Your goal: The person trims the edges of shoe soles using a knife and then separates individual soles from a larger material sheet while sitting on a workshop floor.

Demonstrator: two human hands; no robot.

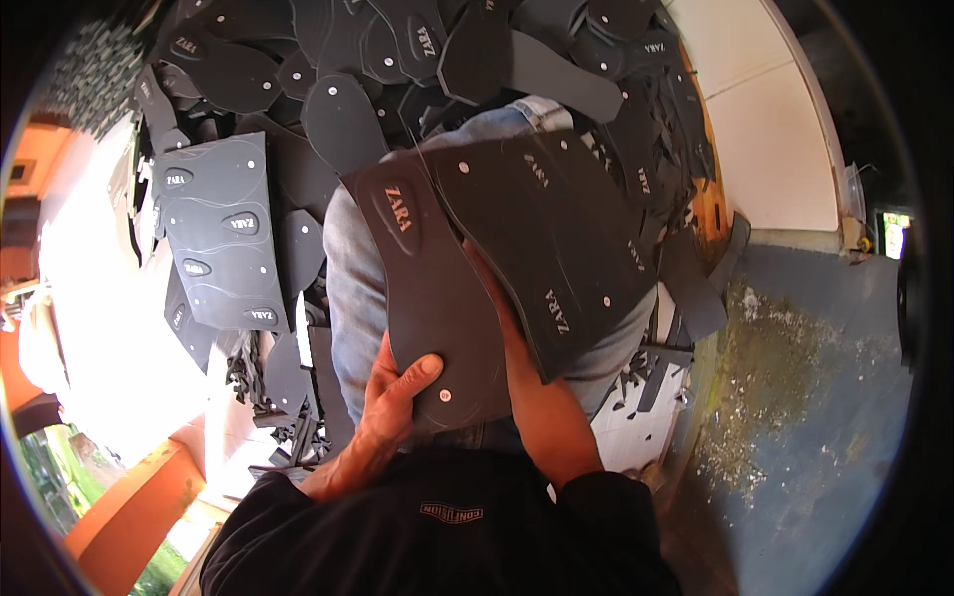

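A dark foam sole piece [447, 298] lies over my lap, with a raised oval patch at its far end and a pale dot near its near end. My left hand [397, 387] grips its near left edge, thumb pressed flat on top. Beside the sole's right edge is my right hand [487, 283], mostly covered by the sole, its fingers hidden. A larger black foam sheet [537, 233] rests over my right thigh, with cut sole outlines, lettering and pale dots. Its wavy left edge runs alongside the sole, the two parting toward the near end.
Many black soles [343, 119] and scraps are heaped beyond my knees. Another sheet with several raised oval patches [219, 263] leans at the left. Small offcuts [298, 437] lie left of my leg. A pale low wall [765, 129] and a stained blue-grey floor [785, 397] are at the right.
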